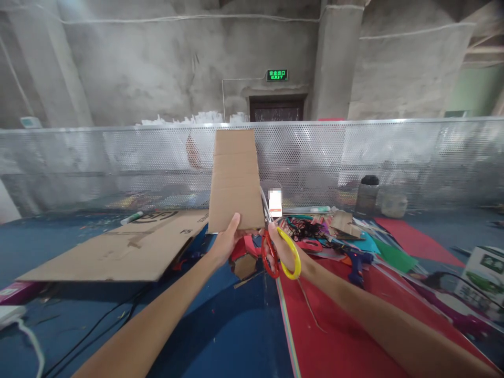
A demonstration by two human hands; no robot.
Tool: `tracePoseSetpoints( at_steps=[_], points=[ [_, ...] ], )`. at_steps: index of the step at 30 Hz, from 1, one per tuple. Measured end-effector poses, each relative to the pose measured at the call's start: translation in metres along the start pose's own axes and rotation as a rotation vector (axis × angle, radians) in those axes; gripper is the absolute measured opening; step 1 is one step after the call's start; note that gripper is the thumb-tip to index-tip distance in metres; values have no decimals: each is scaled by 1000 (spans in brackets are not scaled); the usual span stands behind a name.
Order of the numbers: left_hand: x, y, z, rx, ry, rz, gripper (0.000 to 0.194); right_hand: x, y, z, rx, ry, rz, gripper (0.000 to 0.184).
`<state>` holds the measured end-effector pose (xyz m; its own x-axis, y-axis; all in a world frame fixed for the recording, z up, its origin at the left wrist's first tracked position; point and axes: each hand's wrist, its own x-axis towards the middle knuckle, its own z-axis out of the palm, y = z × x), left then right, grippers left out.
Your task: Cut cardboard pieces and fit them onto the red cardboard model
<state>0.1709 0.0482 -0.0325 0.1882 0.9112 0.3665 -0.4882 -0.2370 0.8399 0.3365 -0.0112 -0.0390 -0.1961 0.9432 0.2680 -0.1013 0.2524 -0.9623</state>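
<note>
A rectangular cardboard piece (236,178) stands nearly upright in my left hand (227,242), the thumb on its front face and the fingers behind its lower edge. My right hand (281,247) grips scissors (292,260) with one red and one yellow handle loop. Their blades point up along the right edge of the cardboard piece; whether they touch it I cannot tell. Below my hands, a red object with a hexagonal cardboard end (244,266) lies on the blue table (205,331).
A large printed cardboard sheet (129,247) lies at left. Red sheets (334,315), a blue glue gun (356,265), a pink cutter (310,245) and black cord (305,229) cover the right side. A dark-lidded bottle (367,197) stands before the perforated metal screen (315,163).
</note>
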Motion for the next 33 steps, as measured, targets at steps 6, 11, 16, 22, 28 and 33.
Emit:
tracePoseSetpoints(
  at_steps=[6, 11, 16, 22, 28, 33],
  points=[
    [2, -2, -3, 16, -25, 2, 45, -3, -8, 4, 59, -12, 62, 70],
    [1, -2, -4, 26, -47, -21, 49, -4, -9, 4, 70, 2, 39, 69],
    [-1, 0, -3, 29, -33, -57, 51, -2, -6, 1, 50, 8, 35, 67],
    [-2, 4, 0, 26, -21, -97, 58, -1, -6, 4, 84, 31, 27, 65],
    [-5, 6, 2, 25, -60, -113, 50, -1, -7, 1, 1, 25, 88, 77],
    [-3, -1, -4, 63, 2, -171, 51, 1, -6, -3, -27, 32, 83, 79]
  ],
)
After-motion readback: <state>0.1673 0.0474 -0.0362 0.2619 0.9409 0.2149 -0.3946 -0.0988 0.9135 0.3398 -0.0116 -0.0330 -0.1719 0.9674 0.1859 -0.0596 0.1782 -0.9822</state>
